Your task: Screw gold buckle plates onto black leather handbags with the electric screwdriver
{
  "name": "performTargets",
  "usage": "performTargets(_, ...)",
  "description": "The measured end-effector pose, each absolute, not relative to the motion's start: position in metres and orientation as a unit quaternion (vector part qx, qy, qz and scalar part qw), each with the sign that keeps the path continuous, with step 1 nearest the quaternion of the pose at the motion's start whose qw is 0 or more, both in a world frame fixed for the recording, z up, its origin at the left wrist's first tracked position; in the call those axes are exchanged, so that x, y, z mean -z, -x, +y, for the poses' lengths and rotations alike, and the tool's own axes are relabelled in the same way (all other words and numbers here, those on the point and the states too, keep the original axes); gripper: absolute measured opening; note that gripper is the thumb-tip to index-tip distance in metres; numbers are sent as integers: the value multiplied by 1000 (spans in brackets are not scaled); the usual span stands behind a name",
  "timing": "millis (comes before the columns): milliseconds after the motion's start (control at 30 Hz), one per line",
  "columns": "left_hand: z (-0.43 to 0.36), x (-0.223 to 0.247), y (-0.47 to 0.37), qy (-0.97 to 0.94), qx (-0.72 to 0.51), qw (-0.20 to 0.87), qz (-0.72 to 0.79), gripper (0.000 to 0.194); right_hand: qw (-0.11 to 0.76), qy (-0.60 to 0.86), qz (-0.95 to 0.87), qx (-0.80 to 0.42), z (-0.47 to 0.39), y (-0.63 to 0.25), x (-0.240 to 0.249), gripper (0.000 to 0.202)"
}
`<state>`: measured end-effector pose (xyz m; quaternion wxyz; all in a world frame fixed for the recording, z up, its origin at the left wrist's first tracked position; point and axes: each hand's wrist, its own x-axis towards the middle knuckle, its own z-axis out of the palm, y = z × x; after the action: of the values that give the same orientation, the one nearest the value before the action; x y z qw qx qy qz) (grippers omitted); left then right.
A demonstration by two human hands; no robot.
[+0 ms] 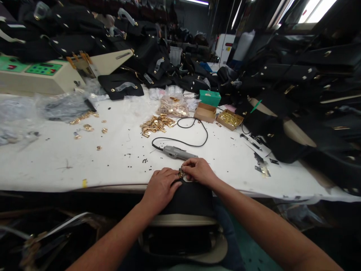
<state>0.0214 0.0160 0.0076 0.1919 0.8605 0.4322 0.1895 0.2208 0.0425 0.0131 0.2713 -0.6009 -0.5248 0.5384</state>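
- Evidently had one black bag (193, 201) at centre, against the near edge of the worktop (118, 162), one metal fitting (181, 173) at its far end.
- Saw right grip (199, 171) closed on the fitting, left grip (161, 187) resting on the bag; could not tell of any left clamping.
- Judged bag light, soft, best held flat; fitting stiff, slippery, best taken by its edges.
- Counted one grey screwdriver (177, 152) beyond, one green box (210, 98), two brown boxes (205, 116) far right.

the bag (194, 199) looks smooth and matt, its clasp (181, 173) glossy metal. the fittings (158, 125) are shiny metal, the tool (177, 152) dull plastic, the brown boxes (205, 114) matt cardboard.
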Motion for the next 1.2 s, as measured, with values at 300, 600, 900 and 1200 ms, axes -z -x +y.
performTargets(300, 17, -4, -23, -847, -197, 195, 453, 23, 260, 590, -531, -550, 44, -220, -11, 11)
performTargets(600, 18, -5, -22, -865, -183, 182, 430, 21, 235, 615, -596, -459, 41, -216, -20, 12)
performTargets(900, 12, -13, -26, -889, -147, 121, 417, 24, 216, 603, -646, -415, 42, -218, -17, 20)
performTargets(1200, 11, -16, -26, -887, -129, 135, 423, 24, 235, 623, -643, -378, 41, -218, -10, 18)
